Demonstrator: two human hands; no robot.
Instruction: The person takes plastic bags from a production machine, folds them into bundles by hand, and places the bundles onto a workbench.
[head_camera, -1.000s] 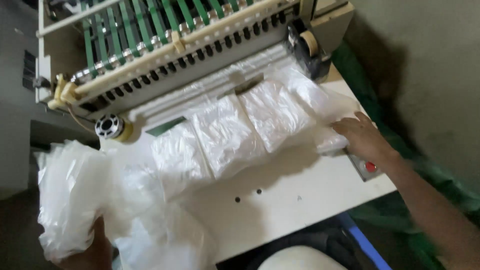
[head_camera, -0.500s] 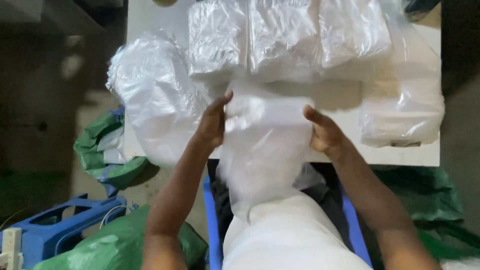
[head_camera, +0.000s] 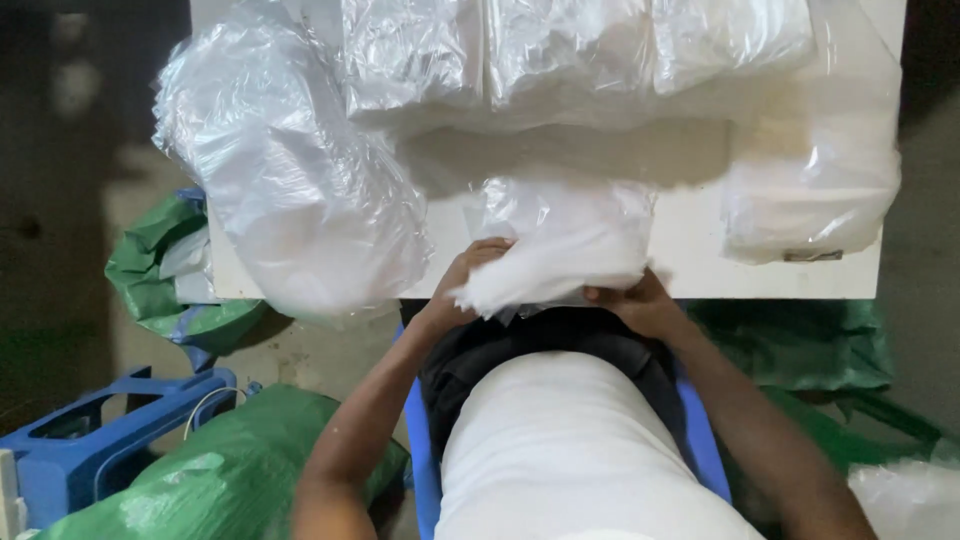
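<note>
A white table (head_camera: 700, 270) carries stacks of clear plastic bags (head_camera: 570, 50). At its near edge, the left hand (head_camera: 470, 275) and right hand (head_camera: 640, 305) each close their grip on a folded bundle of thin, crinkled, whitish plastic bags (head_camera: 560, 250), which lies partly over the table edge.

- Left hand (head_camera: 470, 275), just left of frame centre, has its fingers curled shut, forearm running down to the lower left.
- Right hand (head_camera: 640, 300), right of centre, is likewise closed, forearm slanting to the lower right.
</note>
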